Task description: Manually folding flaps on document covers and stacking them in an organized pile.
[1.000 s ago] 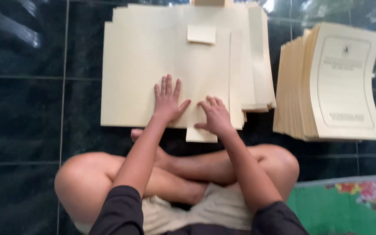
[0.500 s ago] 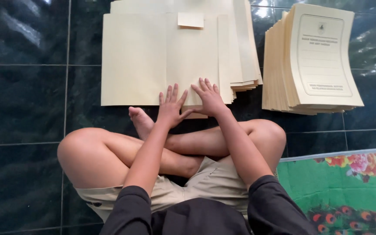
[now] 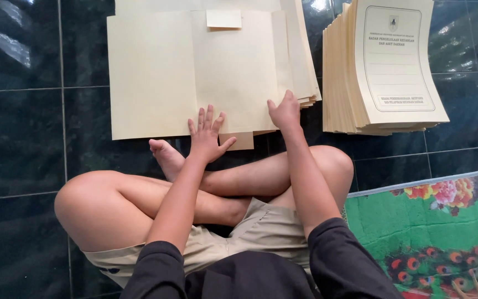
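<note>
Item: unfolded cream folder sheet (image 3: 195,72), lying flat on the floor just ahead of the crossed legs, a small cream tab (image 3: 223,18) at its far edge and a narrow flap (image 3: 238,140) jutting from its near edge.
Beneath it: pile of like sheets (image 3: 304,66), edges fanned out along the right side.
Left hand (image 3: 208,137): palm down, fingers spread, pressing the near edge of the sheet; grasping nothing.
Right hand (image 3: 285,111): flat on the sheet's near right corner, fingers loosely bent, thumb out; whether it pinches the edge cannot be told.
Neighbour: stack of finished printed folders (image 3: 383,72), standing just to the right, apart from the sheet, top cover bowed upward.
Ground: dark glossy floor tiles (image 3: 23,127); green flowered mat (image 3: 432,232) at the near right.
Body: bare foot (image 3: 167,158) touching or nearly under the near edge.
Risk, slip: smooth tile and smooth card could likely let the sheet slide under uneven pressure, skewing any crease.
Risk, pick-up: fanned edges below may lift along with the top sheet.
Risk, foot: a shifted knee or foot could probably buckle the near flap.
Risk, stack: the bowed top cover may slide off if nudged.
</note>
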